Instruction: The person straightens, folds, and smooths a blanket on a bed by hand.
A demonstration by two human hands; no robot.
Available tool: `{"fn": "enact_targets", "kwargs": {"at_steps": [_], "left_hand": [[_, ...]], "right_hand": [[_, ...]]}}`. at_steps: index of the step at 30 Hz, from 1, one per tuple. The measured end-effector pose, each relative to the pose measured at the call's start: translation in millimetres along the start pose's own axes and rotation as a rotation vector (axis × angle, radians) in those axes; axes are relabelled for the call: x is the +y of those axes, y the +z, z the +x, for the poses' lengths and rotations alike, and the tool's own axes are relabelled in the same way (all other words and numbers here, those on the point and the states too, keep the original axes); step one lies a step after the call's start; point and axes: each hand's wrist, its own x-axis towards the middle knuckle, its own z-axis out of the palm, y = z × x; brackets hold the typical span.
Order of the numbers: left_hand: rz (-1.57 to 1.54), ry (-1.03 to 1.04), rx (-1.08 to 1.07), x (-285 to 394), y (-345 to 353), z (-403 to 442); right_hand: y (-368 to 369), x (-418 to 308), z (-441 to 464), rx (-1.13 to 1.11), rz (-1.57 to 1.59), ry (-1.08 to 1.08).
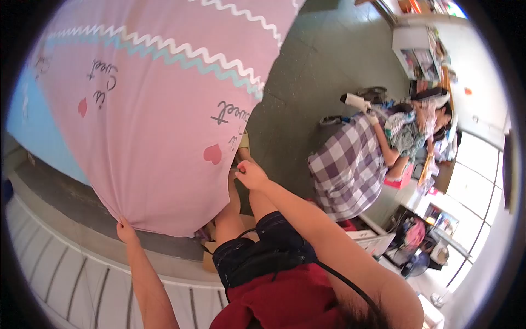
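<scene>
A large pink cloth (159, 126) with wavy white and blue bands, hearts and lettering spreads across the upper left. My left hand (127, 231) is closed on its lower edge, and folds run up from the fingers. At the cloth's right edge, near the red heart, my right hand (251, 174) has its fingers pinched together; whatever may be between them is too small to make out. Beneath the cloth on the far left shows a light blue surface (46, 134).
A person (402, 131) sits at the right beside a checked cloth (350, 164). A white cabinet (413, 55) stands at the upper right. Lower right are a fan (417, 264) and clutter. Slatted white panelling (60, 268) runs along the lower left.
</scene>
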Motion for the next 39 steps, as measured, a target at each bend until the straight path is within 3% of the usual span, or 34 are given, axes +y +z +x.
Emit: {"fn": "enact_targets", "kwargs": {"at_steps": [3, 5, 6, 8, 9, 11, 13, 15, 17, 19, 20, 22, 23, 25, 31, 33, 35, 39], "left_hand": [[-0.150, -0.192, -0.058, 26, -13, -11], [-0.182, -0.170, -0.060, -18, -14, 18], [-0.168, -0.139, -0.070, -4, -12, 21], [0.122, -0.351, -0.161, 26, -15, 7], [0.137, -0.328, -0.159, 56, -8, -17], [0.529, -0.073, 0.142, 137, 16, -86], [0.601, 0.386, -0.148, 135, 48, -89], [0.492, 0.645, -0.395, 173, 88, -127], [0.488, 0.806, -0.390, 195, 127, -164], [0.527, 0.835, -0.351, 226, 150, -206], [0.580, 0.859, -0.321, 243, 157, -216], [0.645, 0.807, -0.334, 259, 167, -216], [0.716, 0.757, -0.361, 260, 169, -215], [0.741, 0.802, -0.408, 256, 175, -206], [0.730, 0.803, -0.501, 251, 161, -218], [0.711, 0.874, -0.482, 238, 150, -218], [0.792, 0.707, -0.550, 261, 152, -243], [0.853, 0.674, -0.583, 249, 167, -226]], "right_hand": [[1, 32, -6, 0.096, 0.057, 0.071], [-10, 43, -12, 0.104, 0.097, 0.124], [-14, 49, -13, 0.105, 0.153, 0.155], [-11, 67, -6, 0.117, 0.242, 0.234], [-11, 75, 1, 0.115, 0.299, 0.290], [-11, 78, 19, 0.120, 0.277, 0.314], [-11, 77, 56, 0.144, 0.242, 0.312], [4, 82, 103, 0.178, 0.347, 0.349], [-9, 67, 137, 0.275, 0.408, 0.336], [-28, 52, 163, 0.355, 0.463, 0.317], [-42, 43, 174, 0.387, 0.645, 0.359], [-50, 47, 206, 0.370, 0.893, 0.394], [-54, 52, 216, 0.364, 0.888, 0.381], [-75, 57, 216, 0.307, 0.591, 0.471], [-94, 104, 184, 0.408, 0.688, 0.249], [-66, 133, 188, 0.464, 0.727, 0.297], [-39, 164, 201, 0.561, 0.709, 0.320], [-78, 114, 195, 0.548, 0.471, 0.429]]}}
